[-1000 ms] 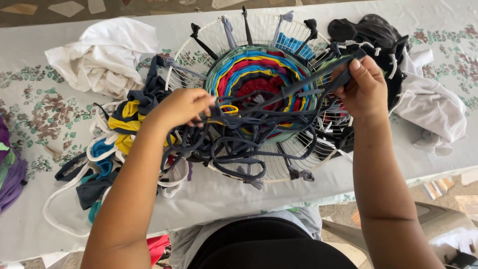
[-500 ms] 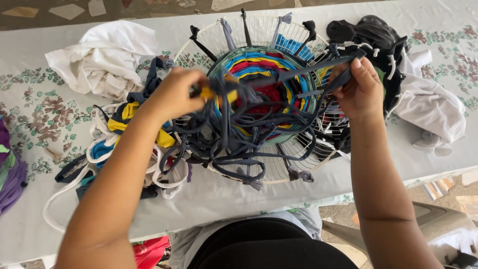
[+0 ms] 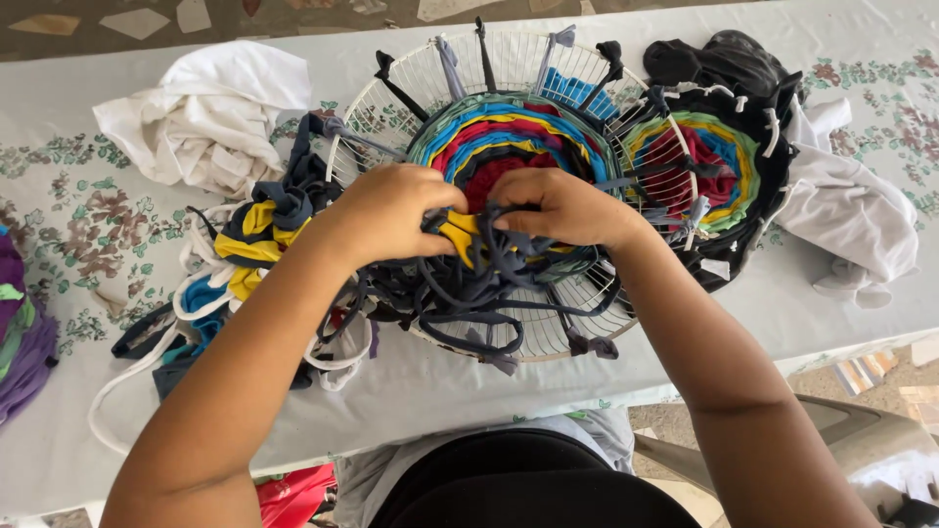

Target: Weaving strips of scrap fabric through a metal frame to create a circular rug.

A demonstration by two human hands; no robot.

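Item: round wire frame (image 3: 411,83), white, laid flat on the worktop (image 3: 469,391) and taken as the landmark for all that follows. A woven disc (image 3: 509,132) in concentric rings of green, blue, yellow and red is seen within it, with dark fabric ties knotted at intervals round the rim.

Left hand (image 3: 386,210): placed over the near-left part of the frame, fingers curled shut on a dark blue fabric strip (image 3: 460,293).

Right hand (image 3: 562,205): placed over the frame's centre, just beside the left hand, fingers pinched on the same tangle of strips where a yellow strip (image 3: 460,235) is crossed by the dark ones. The loose ends of the dark strips are draped over the near edge of the frame.

A second woven disc (image 3: 699,161) is set against the right side of the frame, edged in black cloth (image 3: 719,59). A pale grey cloth (image 3: 846,210) is found further right. A crumpled white cloth (image 3: 201,117) is placed left of the frame. A heap of scrap strips (image 3: 249,235), yellow, blue, white and dark, is piled at the frame's near left. Purple fabric (image 3: 20,332) is seen far left.
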